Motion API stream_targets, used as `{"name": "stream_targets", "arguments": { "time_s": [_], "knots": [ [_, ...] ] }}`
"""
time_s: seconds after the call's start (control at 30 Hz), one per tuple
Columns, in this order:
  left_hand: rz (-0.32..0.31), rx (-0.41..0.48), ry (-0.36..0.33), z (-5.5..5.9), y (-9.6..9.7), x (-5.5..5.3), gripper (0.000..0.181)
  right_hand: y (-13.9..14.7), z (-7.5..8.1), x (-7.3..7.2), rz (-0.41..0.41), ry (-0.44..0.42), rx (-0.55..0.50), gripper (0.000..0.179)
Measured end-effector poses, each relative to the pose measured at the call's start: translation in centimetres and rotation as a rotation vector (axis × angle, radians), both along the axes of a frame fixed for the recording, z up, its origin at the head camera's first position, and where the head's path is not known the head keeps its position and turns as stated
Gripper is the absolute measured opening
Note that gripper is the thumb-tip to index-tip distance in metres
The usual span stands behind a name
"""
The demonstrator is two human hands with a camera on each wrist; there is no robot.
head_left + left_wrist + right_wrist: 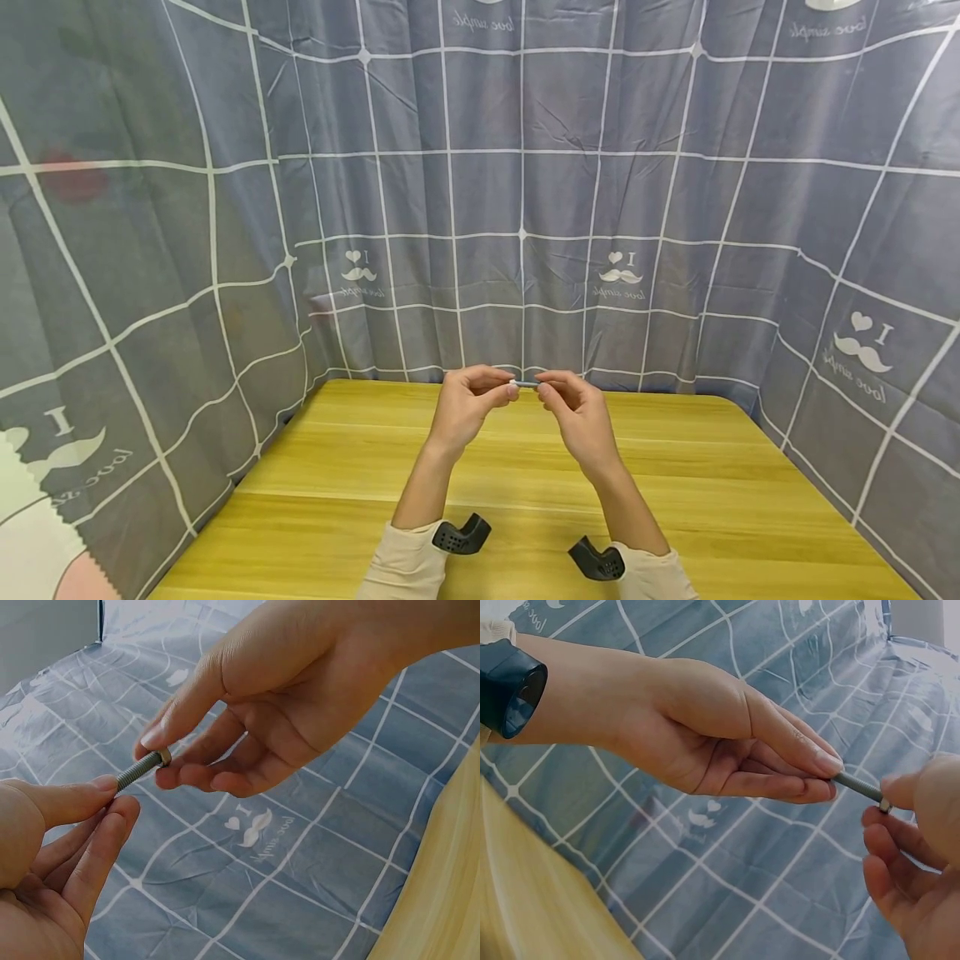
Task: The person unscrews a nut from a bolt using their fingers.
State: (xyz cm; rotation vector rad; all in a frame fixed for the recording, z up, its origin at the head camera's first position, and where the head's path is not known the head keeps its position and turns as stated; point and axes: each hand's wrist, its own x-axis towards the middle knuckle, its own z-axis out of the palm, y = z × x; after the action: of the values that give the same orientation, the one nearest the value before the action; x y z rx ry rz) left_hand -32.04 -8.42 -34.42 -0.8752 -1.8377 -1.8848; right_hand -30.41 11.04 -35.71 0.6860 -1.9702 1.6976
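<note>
A thin grey threaded bolt (528,384) is held up between both hands, lying roughly level in the head view. My left hand (462,408) and my right hand (583,417) pinch it from opposite ends with thumb and fingertips. A brass-toned collar, like a nut or bolt head (165,757), sits at one end of the threads. In the left wrist view, the lower-left hand grips the threaded shank while the upper hand's thumb lies at the collar. The threads show between the two sets of fingertips in the right wrist view too. The fingers cover both bolt ends.
Beneath the hands spreads a yellow wood-grain table (360,467). A grey curtain (480,192) with white grid lines closes off the back and both sides. Black wrist cameras (461,533) sit on both forearms. A pale scalloped cloth (37,533) shows at lower left.
</note>
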Motion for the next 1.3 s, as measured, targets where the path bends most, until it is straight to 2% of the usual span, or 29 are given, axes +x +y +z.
{"name": "stream_targets", "arguments": {
  "time_s": [0.17, 0.3, 0.4, 0.53, 0.67, 0.83, 1.03, 1.3],
  "knots": [
    [0.001, -0.001, 0.002, -0.02, 0.01, -0.03, 0.01, 0.09, 0.08, 0.01, 0.007, -0.033, -0.022, 0.034],
    [0.004, 0.005, 0.007, -0.07, 0.01, -0.19, 0.01, 0.03, 0.12, -0.03, -0.031, -0.055, -0.004, 0.027],
    [0.007, 0.007, 0.014, -0.1, -0.01, -0.22, 0.011, 0.02, 0.13, -0.07, -0.024, -0.045, -0.001, 0.021],
    [0.009, 0.005, 0.022, -0.2, -0.07, -0.29, 0.013, -0.03, 0.11, -0.09, 0.012, -0.076, -0.009, 0.033],
    [0.005, -0.001, 0.024, -0.29, -0.06, -0.4, 0.013, -0.1, -0.03, -0.2, 0.019, -0.108, 0.001, 0.03],
    [0.0, 0.004, 0.009, -0.28, -0.05, -0.35, 0.012, -0.12, -0.19, -0.34, 0.01, -0.072, 0.01, 0.021],
    [0.007, -0.007, 0.003, -0.28, -0.12, -0.27, 0.012, -0.16, -0.15, -0.22, 0.006, -0.072, 0.017, 0.022],
    [-0.002, -0.012, -0.003, -0.4, -0.02, -0.4, 0.012, -0.21, 0.0, -0.3, 0.011, -0.032, -0.055, 0.022]
  ]
}}
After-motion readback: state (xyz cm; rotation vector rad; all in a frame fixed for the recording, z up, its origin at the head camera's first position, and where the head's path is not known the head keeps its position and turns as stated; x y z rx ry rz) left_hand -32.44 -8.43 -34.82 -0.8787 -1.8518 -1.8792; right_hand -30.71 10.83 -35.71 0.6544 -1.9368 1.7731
